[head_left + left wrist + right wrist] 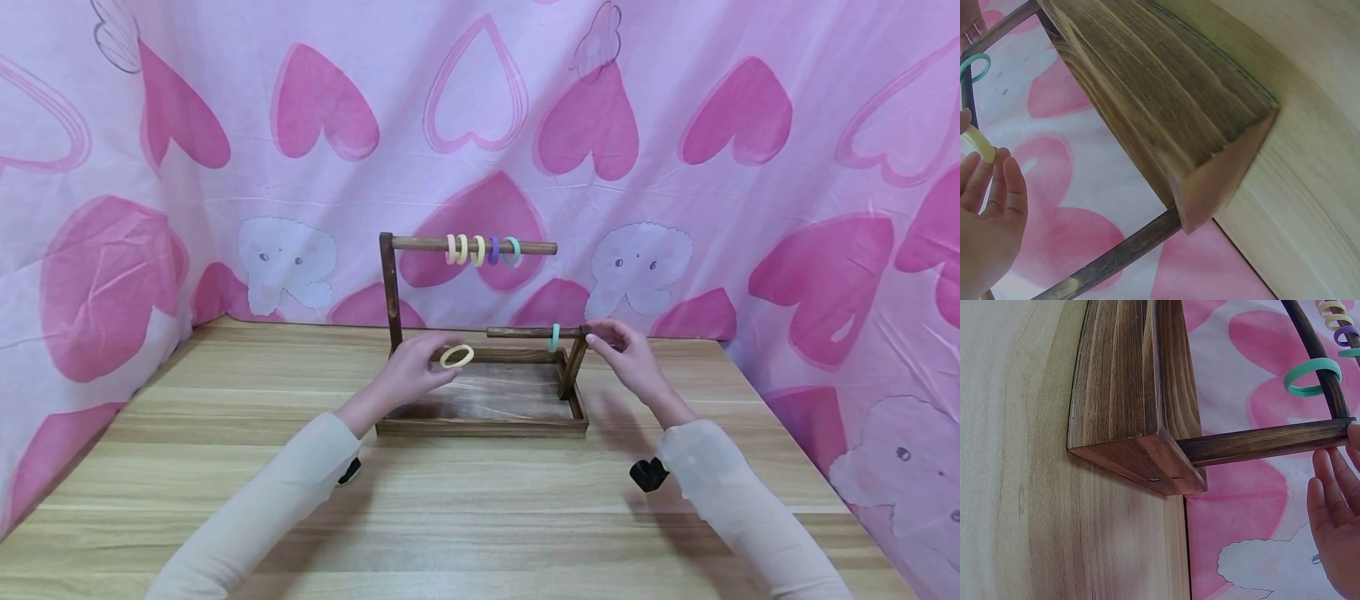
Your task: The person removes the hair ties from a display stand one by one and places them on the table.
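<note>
My left hand [422,365] pinches a pale yellow ring [457,357] between thumb and fingers, in front of the left part of a dark wooden rack [480,427]. In the left wrist view the yellow ring [980,144] sits at the fingertips. A green ring [554,337] hangs on the rack's lower rod [517,332], near its post. At the top of that short post [573,367], my right hand [628,360] holds the rack with thumb and fingertips. The right wrist view shows the green ring [1312,377] around the rod beside these fingers.
Several cream, yellow, purple and teal rings hang on the higher rod [536,247], carried by the tall left post [391,292]. The rack's tray base stands on a wood-grain table [480,517]. Behind it hangs a pink heart-patterned cloth [480,92].
</note>
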Motion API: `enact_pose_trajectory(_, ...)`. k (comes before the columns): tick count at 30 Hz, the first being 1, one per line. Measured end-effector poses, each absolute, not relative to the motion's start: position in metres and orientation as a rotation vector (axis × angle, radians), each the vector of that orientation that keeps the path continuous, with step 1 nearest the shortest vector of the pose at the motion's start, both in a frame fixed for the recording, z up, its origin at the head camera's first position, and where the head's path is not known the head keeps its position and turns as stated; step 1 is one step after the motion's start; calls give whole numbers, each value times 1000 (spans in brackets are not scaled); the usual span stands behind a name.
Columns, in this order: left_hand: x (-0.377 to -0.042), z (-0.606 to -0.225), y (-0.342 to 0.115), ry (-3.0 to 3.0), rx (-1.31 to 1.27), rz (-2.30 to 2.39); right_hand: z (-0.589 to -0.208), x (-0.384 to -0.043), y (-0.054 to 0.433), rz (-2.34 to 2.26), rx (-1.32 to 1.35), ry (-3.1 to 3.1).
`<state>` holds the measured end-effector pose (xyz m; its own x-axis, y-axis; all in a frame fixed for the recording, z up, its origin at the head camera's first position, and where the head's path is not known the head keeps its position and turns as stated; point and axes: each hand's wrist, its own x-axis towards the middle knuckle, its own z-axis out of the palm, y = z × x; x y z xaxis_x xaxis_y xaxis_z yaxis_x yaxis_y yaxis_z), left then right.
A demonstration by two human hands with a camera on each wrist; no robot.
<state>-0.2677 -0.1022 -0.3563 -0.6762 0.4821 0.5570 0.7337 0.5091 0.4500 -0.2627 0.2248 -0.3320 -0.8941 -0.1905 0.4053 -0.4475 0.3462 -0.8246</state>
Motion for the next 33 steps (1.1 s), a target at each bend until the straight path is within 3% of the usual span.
enact_pose_trajectory(33,-243,-364,-121,-2434,-1101,-880,-332,-264,224,1591,569,-2361)
